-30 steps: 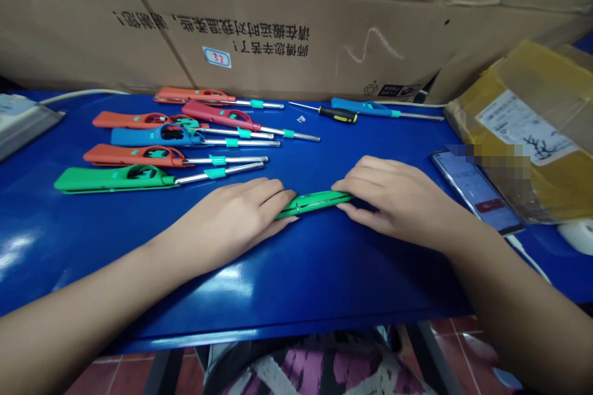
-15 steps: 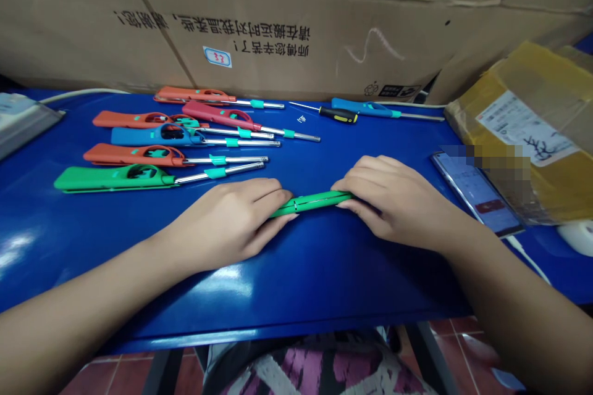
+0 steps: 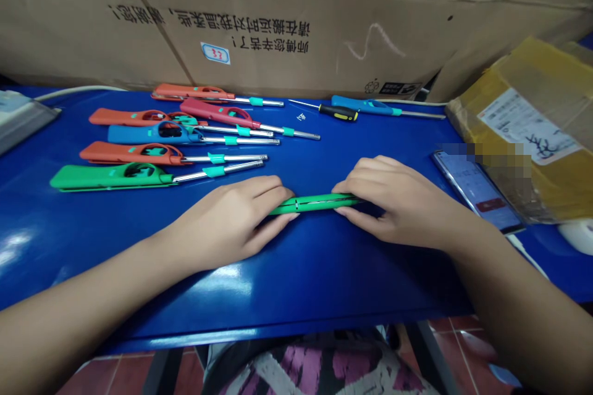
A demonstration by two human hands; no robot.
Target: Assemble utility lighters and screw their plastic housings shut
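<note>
Between my two hands is a green lighter, held edge-on so that a seam with a thin gap runs along its casing. My left hand is closed on its left end, thumb below and fingers above. The other end is pinched by my right hand. Both ends are hidden by my fingers. Left of my hands lie several long-necked lighters: a green one, orange ones, a blue one and a red one, with teal tape on their metal tubes.
A black and yellow screwdriver lies beside tiny screw-like bits and a blue lighter. At the right are a phone and a yellow-taped box. A large cardboard box walls off the back of the blue table.
The green lighter has turned slightly, its right end now lower and more of its casing showing. My right hand's thumb and fingers have shifted a little. My left hand keeps its grip.
</note>
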